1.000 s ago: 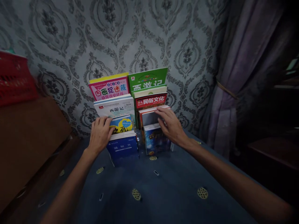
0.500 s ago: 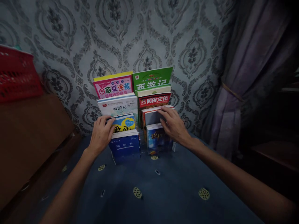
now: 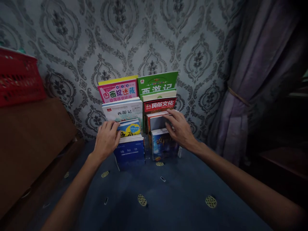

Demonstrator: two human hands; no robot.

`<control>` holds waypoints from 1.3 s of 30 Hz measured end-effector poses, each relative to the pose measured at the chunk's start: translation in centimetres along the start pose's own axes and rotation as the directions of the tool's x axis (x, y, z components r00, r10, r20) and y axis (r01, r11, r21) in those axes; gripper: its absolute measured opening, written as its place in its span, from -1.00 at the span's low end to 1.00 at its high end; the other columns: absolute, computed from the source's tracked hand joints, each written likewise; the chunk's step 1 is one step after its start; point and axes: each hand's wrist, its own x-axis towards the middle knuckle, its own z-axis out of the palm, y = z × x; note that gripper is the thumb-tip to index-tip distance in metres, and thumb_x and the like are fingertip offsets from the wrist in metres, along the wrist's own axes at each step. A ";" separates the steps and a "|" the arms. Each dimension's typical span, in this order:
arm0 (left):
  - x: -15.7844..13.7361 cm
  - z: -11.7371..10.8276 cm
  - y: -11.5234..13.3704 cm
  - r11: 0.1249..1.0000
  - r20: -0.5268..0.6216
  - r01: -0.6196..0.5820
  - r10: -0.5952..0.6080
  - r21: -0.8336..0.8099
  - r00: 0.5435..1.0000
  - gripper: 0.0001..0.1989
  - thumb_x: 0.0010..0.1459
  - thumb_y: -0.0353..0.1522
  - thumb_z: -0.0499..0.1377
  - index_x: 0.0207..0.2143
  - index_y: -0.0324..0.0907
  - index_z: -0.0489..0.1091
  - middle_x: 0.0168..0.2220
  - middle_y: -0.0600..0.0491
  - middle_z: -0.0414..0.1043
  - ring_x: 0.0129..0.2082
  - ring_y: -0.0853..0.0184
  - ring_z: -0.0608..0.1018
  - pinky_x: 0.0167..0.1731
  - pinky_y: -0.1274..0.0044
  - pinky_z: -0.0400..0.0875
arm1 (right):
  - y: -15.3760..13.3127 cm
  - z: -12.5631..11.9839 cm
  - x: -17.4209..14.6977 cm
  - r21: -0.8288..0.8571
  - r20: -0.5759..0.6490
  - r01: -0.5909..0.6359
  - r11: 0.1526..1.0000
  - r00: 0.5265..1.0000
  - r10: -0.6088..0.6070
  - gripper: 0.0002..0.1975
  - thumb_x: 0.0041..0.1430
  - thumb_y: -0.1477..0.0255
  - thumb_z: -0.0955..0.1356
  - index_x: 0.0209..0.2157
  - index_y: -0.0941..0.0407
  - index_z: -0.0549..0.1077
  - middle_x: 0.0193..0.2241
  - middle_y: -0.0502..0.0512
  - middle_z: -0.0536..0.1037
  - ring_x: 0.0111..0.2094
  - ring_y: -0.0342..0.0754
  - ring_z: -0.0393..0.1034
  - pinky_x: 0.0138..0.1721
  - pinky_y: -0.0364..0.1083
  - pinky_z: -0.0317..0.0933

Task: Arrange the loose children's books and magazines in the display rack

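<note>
Two columns of upright books stand before me, stepped from tall at the back to short in front. My left hand (image 3: pixel 107 138) has its fingers bent over the left edge of a yellow and blue book (image 3: pixel 131 129), with the thumb at its front. Just before that stands a dark blue book (image 3: pixel 130 154). My right hand (image 3: pixel 179 128) grips the upper right of a grey-covered book (image 3: pixel 157 123), fingertips on its top edge and thumb lower down. A dark blue illustrated book (image 3: pixel 163 146) is in front of it, partly behind my hand.
Behind are a white book (image 3: pixel 122 110), a pink book (image 3: pixel 117 91), a red book (image 3: pixel 160 104) and a green book (image 3: pixel 157 80). A brown box (image 3: pixel 36 138) with a red basket (image 3: pixel 20 77) on it stands left. A tied curtain (image 3: pixel 237 122) hangs right. Blue patterned cloth (image 3: pixel 178 202) covers the surface.
My left hand has shifted slightly right and down along the yellow and blue book. The right hand stays at the grey book. The whole view has moved a little.
</note>
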 end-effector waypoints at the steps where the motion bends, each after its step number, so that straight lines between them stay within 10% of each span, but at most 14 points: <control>1: 0.1 0.0 0.1 1.000 0.010 0.003 -0.003 0.017 1.000 -0.73 0.34 -0.33 0.06 0.02 -0.22 0.39 -0.03 -0.16 0.46 -0.04 0.04 0.45 -0.10 0.26 0.37 | 0.0 -0.1 0.2 -0.004 0.001 0.000 1.000 1.000 0.000 -0.63 0.32 0.47 0.23 0.12 0.09 0.42 0.18 0.33 0.40 0.20 0.24 0.28 0.20 0.30 0.22; 25: 0.7 -0.2 1.0 0.998 0.036 0.048 -0.046 -0.043 0.998 -0.71 0.34 -0.37 0.06 0.07 -0.23 0.37 0.05 -0.17 0.45 0.05 0.02 0.44 -0.04 0.25 0.38 | -0.3 -1.6 1.6 -0.242 0.176 0.076 0.967 0.984 -0.033 -0.72 0.33 0.45 0.25 0.03 0.14 0.42 0.01 0.23 0.57 0.03 0.14 0.38 0.08 0.11 0.12; 31: 4.3 -2.5 0.8 0.999 -0.187 0.046 -0.042 0.017 0.981 -0.66 0.36 -0.35 0.02 0.11 -0.21 0.39 0.15 -0.24 0.37 0.15 -0.03 0.37 0.13 0.15 0.25 | -0.1 -1.4 1.8 -0.200 0.160 0.059 0.978 0.987 -0.027 -0.69 0.29 0.47 0.26 0.03 0.11 0.43 -0.01 0.23 0.58 0.02 0.16 0.39 0.09 0.16 0.17; 39: 7.9 -1.4 -2.2 0.990 -0.118 0.138 -0.132 0.040 0.984 -0.61 0.29 -0.38 0.09 0.16 -0.18 0.32 0.09 -0.20 0.40 0.09 -0.04 0.39 0.05 0.17 0.34 | -2.7 0.2 5.3 0.061 0.144 0.088 0.994 0.985 -0.096 -0.65 0.31 0.46 0.23 0.05 0.11 0.48 0.05 0.29 0.54 0.08 0.20 0.39 0.09 0.26 0.29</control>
